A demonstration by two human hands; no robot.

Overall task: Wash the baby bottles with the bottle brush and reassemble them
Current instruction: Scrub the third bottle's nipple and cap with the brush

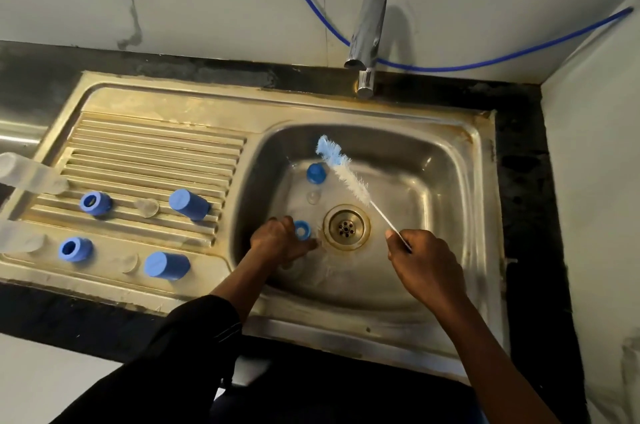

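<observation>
While the right hand (426,261) pinches a blue-and-white wire bottle brush (358,189) | left hand (277,241) curls beside blue plastic ring (302,229), grip unclear

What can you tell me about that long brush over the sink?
The brush is long and thin: a fluffy bristle head, pale blue at the tip and white lower down, on a slim white stem. The right hand pinches the stem's lower end. It slants up and to the left above the sink basin, its head near a blue cap; whether they touch is unclear.
</observation>
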